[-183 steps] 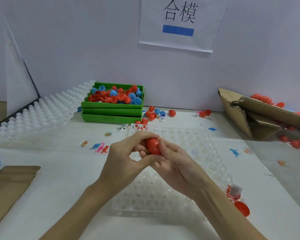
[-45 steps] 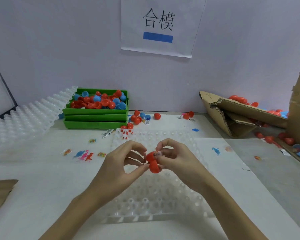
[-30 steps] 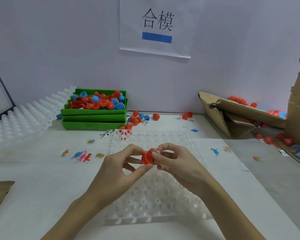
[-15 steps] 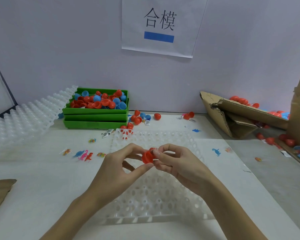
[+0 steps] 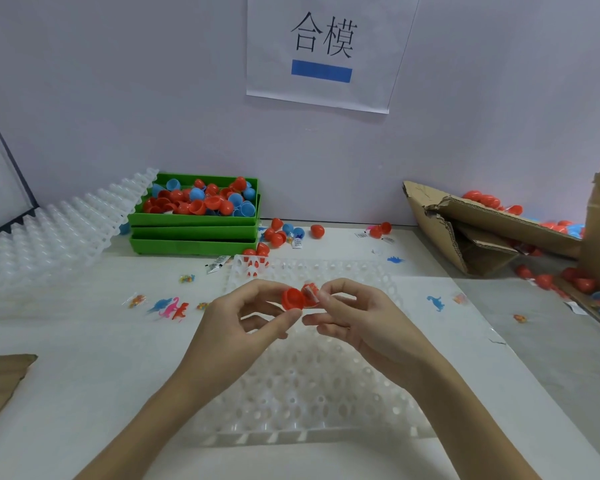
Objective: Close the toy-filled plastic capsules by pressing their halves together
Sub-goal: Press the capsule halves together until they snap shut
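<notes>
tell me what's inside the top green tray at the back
The green tray holds a heap of loose red and blue capsule halves. Whatever lies under that top layer is covered.

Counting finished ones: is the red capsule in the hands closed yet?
Not yet. The left hand holds one red half, the right hand the other half, edges meeting but unjoined.

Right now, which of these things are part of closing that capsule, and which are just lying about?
In use:
left hand
right hand
red capsule half
toy-filled half

Lying about:
green bins
toy dinosaurs
torn cardboard box
white tray
</notes>
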Tool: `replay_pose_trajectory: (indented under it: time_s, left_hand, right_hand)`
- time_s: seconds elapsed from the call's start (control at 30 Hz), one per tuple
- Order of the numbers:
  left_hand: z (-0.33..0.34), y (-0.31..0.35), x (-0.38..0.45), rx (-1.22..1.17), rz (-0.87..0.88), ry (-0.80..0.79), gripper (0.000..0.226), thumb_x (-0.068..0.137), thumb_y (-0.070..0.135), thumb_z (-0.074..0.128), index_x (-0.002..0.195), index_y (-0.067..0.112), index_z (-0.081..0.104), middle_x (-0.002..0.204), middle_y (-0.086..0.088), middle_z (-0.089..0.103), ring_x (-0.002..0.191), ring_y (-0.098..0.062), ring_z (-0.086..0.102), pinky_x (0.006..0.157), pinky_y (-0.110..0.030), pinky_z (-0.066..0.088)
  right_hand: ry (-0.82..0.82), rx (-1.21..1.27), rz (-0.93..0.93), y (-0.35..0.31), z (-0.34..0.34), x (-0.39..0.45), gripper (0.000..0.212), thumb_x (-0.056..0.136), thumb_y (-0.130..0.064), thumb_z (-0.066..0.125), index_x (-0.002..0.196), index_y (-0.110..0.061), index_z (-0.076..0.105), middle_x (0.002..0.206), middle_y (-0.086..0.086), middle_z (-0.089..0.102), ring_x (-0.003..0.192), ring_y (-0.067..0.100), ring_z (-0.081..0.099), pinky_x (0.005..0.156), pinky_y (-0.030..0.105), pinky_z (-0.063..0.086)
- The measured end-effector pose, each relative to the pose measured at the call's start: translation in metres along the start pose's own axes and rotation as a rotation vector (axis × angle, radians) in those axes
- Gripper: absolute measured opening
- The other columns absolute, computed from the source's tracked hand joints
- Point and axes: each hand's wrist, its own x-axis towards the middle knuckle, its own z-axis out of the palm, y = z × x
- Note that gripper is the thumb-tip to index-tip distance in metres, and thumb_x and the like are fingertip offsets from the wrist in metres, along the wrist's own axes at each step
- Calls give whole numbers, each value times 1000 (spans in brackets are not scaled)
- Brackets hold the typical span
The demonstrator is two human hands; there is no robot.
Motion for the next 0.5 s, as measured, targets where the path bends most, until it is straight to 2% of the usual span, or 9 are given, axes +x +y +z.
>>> replay_pose_trajectory:
  time_s: [0.1,0.27,0.5]
  left_hand:
    - [0,2,0,-14,6,25,38,82,28,82,118,26,73,103,8,78,92,-18,77,79,-32,65]
    - [-1,1,0,43,13,28,35,81,36,80,115,25,73,101,10,78,87,-19,76,78,-38,66]
    - [0,2,-1,64,1,11,37,83,38,77,119,35,69,99,13,74,84,-19,75,73,-35,65]
  right_hand:
    - [41,-30,-13,4,5,0,35,89,-34,78,105,-4,67,104,11,79,97,29,77,79,23,58]
    - [127,-34,-52,10,14,1,45,85,-37,81,112,-7,61,100,11,79,88,30,78,74,24,60]
    - [196,-211,-140,18,15,7,33,90,-40,76,101,-11,65,91,0,78,82,21,78,70,21,60]
